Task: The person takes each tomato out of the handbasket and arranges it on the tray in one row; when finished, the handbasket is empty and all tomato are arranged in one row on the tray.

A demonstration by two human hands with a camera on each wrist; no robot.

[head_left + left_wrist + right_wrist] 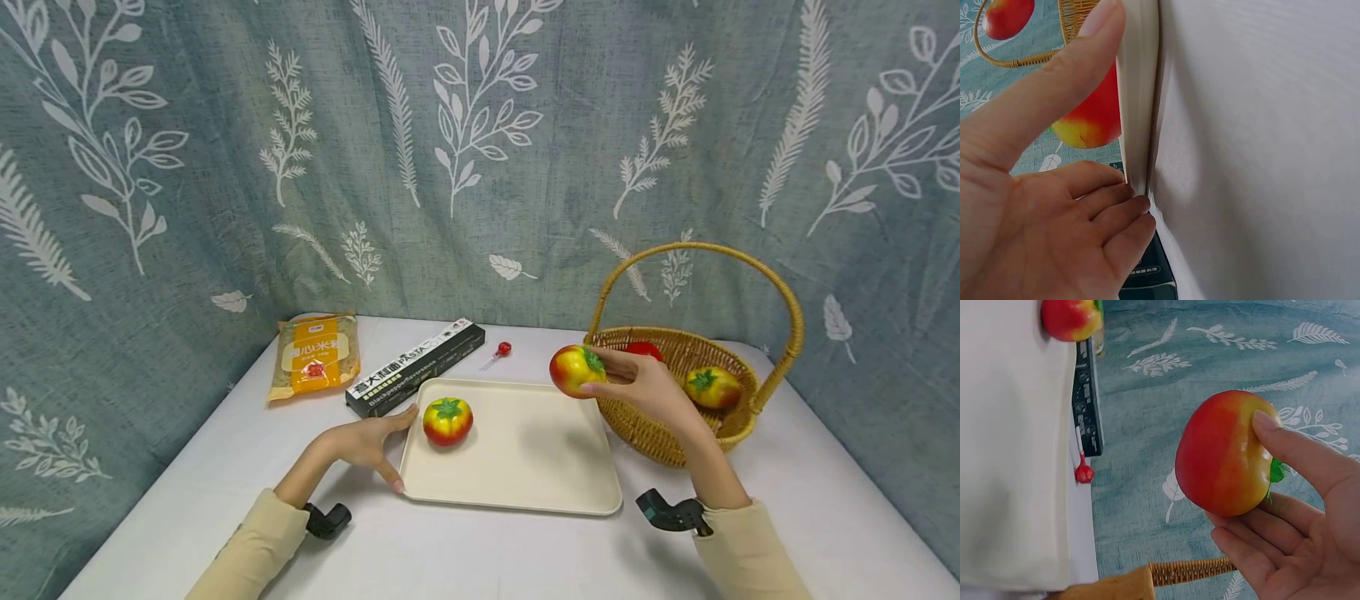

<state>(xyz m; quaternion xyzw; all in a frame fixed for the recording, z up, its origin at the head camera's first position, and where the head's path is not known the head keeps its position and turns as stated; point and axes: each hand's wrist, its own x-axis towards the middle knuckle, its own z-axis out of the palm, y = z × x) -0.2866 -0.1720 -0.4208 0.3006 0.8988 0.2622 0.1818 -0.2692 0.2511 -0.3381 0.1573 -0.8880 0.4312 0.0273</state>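
Note:
My right hand (645, 385) holds a red-and-yellow tomato-like fruit (577, 372) with a green leafy top, raised above the right back corner of the cream tray (517, 479). In the right wrist view, thumb and fingers pinch this fruit (1225, 456) around its leafy end. A similar fruit (447, 422) sits leaf-up in the tray's left part. My left hand (367, 446) spans the tray's left edge with thumb and fingers spread, touching it. In the left wrist view, the thumb lies along the tray's rim (1138, 81), with the other fingertips against the same rim.
At the right stands a wicker basket (637, 429) with a tall handle; it holds another yellow-red fruit (712, 387) and a red item (645, 349), partly hidden. Behind the tray lie a black pasta box (416, 367), a red lollipop (503, 349) and an orange food packet (315, 357).

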